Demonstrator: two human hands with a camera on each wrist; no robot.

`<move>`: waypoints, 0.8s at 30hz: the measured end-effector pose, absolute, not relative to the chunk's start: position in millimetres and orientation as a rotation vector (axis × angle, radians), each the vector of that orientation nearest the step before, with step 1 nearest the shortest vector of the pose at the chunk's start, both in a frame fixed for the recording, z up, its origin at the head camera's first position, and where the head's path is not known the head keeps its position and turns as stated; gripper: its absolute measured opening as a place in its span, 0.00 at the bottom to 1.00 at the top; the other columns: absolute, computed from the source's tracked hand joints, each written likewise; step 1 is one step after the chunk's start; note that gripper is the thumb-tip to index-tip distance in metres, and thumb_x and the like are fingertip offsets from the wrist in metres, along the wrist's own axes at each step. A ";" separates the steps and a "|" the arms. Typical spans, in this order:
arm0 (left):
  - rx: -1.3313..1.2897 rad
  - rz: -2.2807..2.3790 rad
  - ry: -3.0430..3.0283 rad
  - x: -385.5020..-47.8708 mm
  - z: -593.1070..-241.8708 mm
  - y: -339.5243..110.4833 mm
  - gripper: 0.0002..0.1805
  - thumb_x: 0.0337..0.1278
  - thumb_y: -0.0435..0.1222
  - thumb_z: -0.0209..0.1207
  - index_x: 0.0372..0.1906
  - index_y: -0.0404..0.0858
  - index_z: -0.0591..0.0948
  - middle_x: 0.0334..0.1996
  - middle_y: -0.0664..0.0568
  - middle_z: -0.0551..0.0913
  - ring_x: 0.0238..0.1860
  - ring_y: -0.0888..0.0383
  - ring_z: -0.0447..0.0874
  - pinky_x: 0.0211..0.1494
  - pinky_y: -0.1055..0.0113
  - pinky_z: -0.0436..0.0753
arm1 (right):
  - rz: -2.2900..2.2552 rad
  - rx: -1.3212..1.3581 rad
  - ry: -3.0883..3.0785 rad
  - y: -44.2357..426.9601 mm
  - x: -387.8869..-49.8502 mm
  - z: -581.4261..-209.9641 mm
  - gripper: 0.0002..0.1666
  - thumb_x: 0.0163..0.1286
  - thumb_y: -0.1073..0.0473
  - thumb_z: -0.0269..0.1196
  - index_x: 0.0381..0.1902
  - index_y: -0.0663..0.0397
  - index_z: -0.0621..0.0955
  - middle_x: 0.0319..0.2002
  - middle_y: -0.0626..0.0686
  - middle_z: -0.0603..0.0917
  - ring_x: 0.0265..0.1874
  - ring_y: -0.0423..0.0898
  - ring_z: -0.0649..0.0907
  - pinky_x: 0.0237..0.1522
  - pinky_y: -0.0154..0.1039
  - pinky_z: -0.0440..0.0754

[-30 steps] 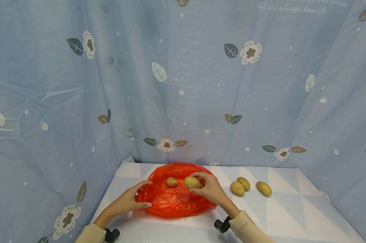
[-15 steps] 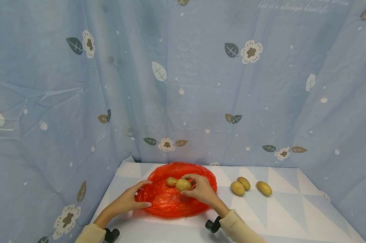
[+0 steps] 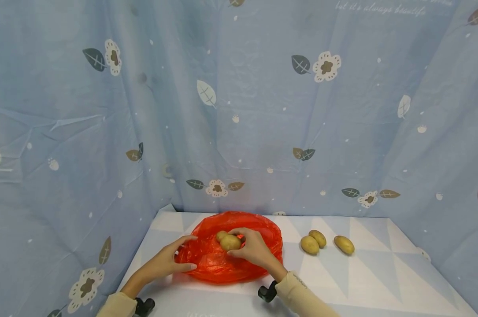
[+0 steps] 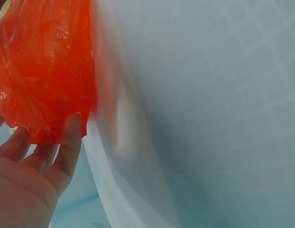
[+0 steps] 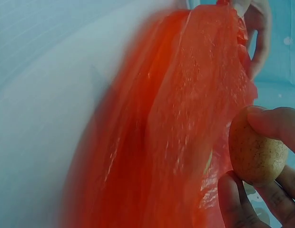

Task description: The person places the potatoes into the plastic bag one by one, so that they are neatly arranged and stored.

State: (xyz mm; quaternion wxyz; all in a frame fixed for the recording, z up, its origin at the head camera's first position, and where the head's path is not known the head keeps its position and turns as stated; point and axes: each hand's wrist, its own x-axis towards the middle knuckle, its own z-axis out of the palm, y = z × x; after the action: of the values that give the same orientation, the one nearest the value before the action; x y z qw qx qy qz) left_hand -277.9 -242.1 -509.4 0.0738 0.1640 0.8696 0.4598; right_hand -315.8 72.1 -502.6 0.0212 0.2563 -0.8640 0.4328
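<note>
A red plastic bag (image 3: 219, 266) lies spread on the table, one potato (image 3: 220, 235) resting on it. My right hand (image 3: 256, 251) pinches another potato (image 3: 230, 243) between thumb and fingers over the bag; the right wrist view shows this held potato (image 5: 254, 147) close up. In the head view it partly covers the potato behind. At the bag's left edge my left hand (image 3: 164, 263) rests with fingers and thumb spread along the rim; in the left wrist view its fingers (image 4: 69, 147) touch the red plastic (image 4: 47, 71).
To the right of the bag, two potatoes (image 3: 309, 245) (image 3: 317, 238) lie together on the white and grey patterned table (image 3: 375, 281), with a third potato (image 3: 344, 245) a little farther right. A blue floral curtain (image 3: 258, 132) stands behind and at both sides.
My right hand has moved left over the bag with its potato, which now overlaps the one resting there in the head view. My left hand has stayed at the bag's left edge.
</note>
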 end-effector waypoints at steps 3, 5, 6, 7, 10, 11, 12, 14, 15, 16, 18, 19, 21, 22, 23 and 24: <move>0.491 1.379 2.616 -278.2 -509.2 -242.6 0.43 0.54 0.46 0.76 0.73 0.46 0.70 0.68 0.45 0.73 0.62 0.45 0.74 0.62 0.43 0.80 | 1.347 0.794 -2.680 65.4 -317.3 -504.0 0.30 0.56 0.53 0.81 0.57 0.44 0.85 0.50 0.39 0.85 0.43 0.42 0.82 0.43 0.34 0.84; 0.496 1.379 2.618 -277.8 -509.0 -242.9 0.42 0.54 0.45 0.76 0.73 0.46 0.70 0.68 0.45 0.73 0.61 0.45 0.74 0.62 0.44 0.80 | 1.344 0.804 -2.678 61.3 -318.2 -505.0 0.30 0.56 0.53 0.81 0.57 0.45 0.85 0.50 0.40 0.85 0.43 0.42 0.82 0.43 0.34 0.84; 0.502 1.378 2.619 -277.4 -509.0 -243.3 0.42 0.54 0.45 0.76 0.73 0.46 0.70 0.67 0.45 0.73 0.61 0.45 0.74 0.62 0.44 0.80 | 1.338 0.810 -2.677 59.3 -318.7 -505.6 0.30 0.56 0.53 0.81 0.57 0.45 0.85 0.50 0.41 0.85 0.43 0.42 0.82 0.43 0.34 0.84; 0.508 1.378 2.621 -277.0 -509.0 -243.6 0.42 0.54 0.45 0.76 0.73 0.46 0.70 0.67 0.46 0.74 0.61 0.45 0.74 0.62 0.45 0.80 | 1.333 0.815 -2.678 57.3 -319.1 -506.3 0.30 0.56 0.52 0.81 0.57 0.45 0.85 0.50 0.40 0.85 0.43 0.42 0.81 0.42 0.34 0.84; 0.526 1.377 2.622 -275.6 -509.3 -244.6 0.42 0.54 0.44 0.76 0.73 0.46 0.70 0.67 0.46 0.74 0.60 0.45 0.74 0.62 0.44 0.79 | 1.309 0.823 -2.684 52.1 -319.0 -507.5 0.30 0.55 0.52 0.81 0.57 0.43 0.86 0.50 0.40 0.86 0.43 0.42 0.81 0.42 0.35 0.83; 0.529 1.376 2.622 -275.2 -509.5 -244.9 0.42 0.54 0.44 0.76 0.73 0.46 0.70 0.67 0.46 0.73 0.61 0.45 0.74 0.62 0.43 0.78 | 1.304 0.826 -2.685 50.3 -319.1 -508.1 0.30 0.56 0.52 0.81 0.57 0.43 0.86 0.50 0.40 0.86 0.43 0.41 0.81 0.43 0.35 0.83; 0.531 1.376 2.620 -275.0 -509.6 -245.1 0.42 0.54 0.45 0.76 0.73 0.46 0.70 0.67 0.46 0.73 0.61 0.45 0.74 0.63 0.43 0.78 | 1.309 0.828 -2.686 48.7 -319.3 -508.9 0.30 0.56 0.52 0.81 0.57 0.43 0.86 0.50 0.40 0.86 0.42 0.41 0.81 0.43 0.35 0.83; 0.529 1.377 2.616 -274.7 -509.9 -245.5 0.42 0.55 0.45 0.75 0.73 0.46 0.70 0.68 0.45 0.73 0.61 0.44 0.73 0.63 0.42 0.78 | 1.309 0.825 -2.692 45.8 -319.4 -510.0 0.30 0.56 0.52 0.81 0.57 0.42 0.86 0.50 0.39 0.85 0.43 0.41 0.80 0.44 0.35 0.82; 0.528 1.376 2.616 -274.6 -510.0 -245.6 0.42 0.55 0.45 0.75 0.73 0.46 0.70 0.68 0.45 0.72 0.62 0.44 0.73 0.63 0.41 0.78 | 1.312 0.823 -2.694 44.4 -319.6 -510.7 0.30 0.56 0.53 0.81 0.57 0.42 0.86 0.50 0.39 0.85 0.43 0.41 0.80 0.44 0.36 0.82; 0.528 1.375 2.617 -274.6 -510.1 -245.7 0.42 0.55 0.45 0.75 0.73 0.46 0.70 0.69 0.45 0.72 0.62 0.44 0.73 0.63 0.41 0.78 | 1.312 0.823 -2.695 43.1 -320.0 -511.5 0.30 0.56 0.53 0.81 0.57 0.43 0.85 0.51 0.40 0.85 0.43 0.41 0.80 0.45 0.36 0.82; 0.531 1.375 2.616 -274.5 -510.3 -245.8 0.41 0.55 0.45 0.75 0.73 0.46 0.70 0.69 0.45 0.72 0.62 0.44 0.73 0.63 0.42 0.78 | 1.310 0.823 -2.697 40.7 -319.9 -512.6 0.30 0.56 0.53 0.81 0.57 0.45 0.85 0.50 0.40 0.85 0.43 0.41 0.80 0.46 0.36 0.82; 0.532 1.374 2.618 -274.5 -510.4 -245.9 0.41 0.55 0.45 0.75 0.73 0.46 0.70 0.68 0.45 0.72 0.61 0.45 0.74 0.63 0.43 0.78 | 1.302 0.823 -2.700 39.5 -319.7 -512.9 0.30 0.56 0.53 0.81 0.57 0.45 0.85 0.50 0.40 0.85 0.43 0.41 0.80 0.47 0.36 0.82; 0.535 1.371 2.619 -274.5 -510.7 -246.0 0.41 0.55 0.45 0.75 0.73 0.46 0.70 0.68 0.46 0.72 0.61 0.45 0.74 0.62 0.43 0.78 | 1.296 0.838 -2.703 36.9 -319.2 -513.6 0.29 0.56 0.54 0.81 0.56 0.47 0.85 0.50 0.41 0.85 0.44 0.41 0.81 0.48 0.37 0.83; 0.534 1.372 2.615 -274.6 -511.0 -246.1 0.41 0.55 0.45 0.75 0.73 0.46 0.70 0.69 0.46 0.72 0.61 0.45 0.74 0.63 0.43 0.78 | 1.291 0.845 -2.706 35.8 -318.7 -514.1 0.29 0.56 0.54 0.80 0.56 0.47 0.85 0.49 0.40 0.85 0.44 0.41 0.81 0.48 0.37 0.83; 0.533 1.373 2.613 -274.6 -511.4 -246.2 0.41 0.55 0.45 0.75 0.73 0.46 0.70 0.69 0.46 0.72 0.61 0.45 0.73 0.63 0.43 0.78 | 1.285 0.850 -2.710 34.6 -318.3 -514.5 0.29 0.56 0.54 0.80 0.56 0.46 0.85 0.49 0.40 0.85 0.44 0.40 0.81 0.48 0.37 0.83; 0.532 1.374 2.610 -274.6 -511.7 -246.2 0.41 0.55 0.45 0.75 0.73 0.46 0.70 0.69 0.46 0.72 0.61 0.45 0.73 0.63 0.42 0.78 | 1.281 0.854 -2.715 33.3 -317.8 -514.6 0.28 0.56 0.55 0.80 0.55 0.46 0.85 0.48 0.39 0.85 0.44 0.40 0.81 0.49 0.37 0.83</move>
State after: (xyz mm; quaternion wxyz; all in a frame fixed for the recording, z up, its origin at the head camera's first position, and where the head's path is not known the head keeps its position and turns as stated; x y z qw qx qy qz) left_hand -274.6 -246.2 -511.7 0.0720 0.1769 0.8686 0.4573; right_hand -317.8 33.3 -514.6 0.0100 0.2737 -0.8698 0.4104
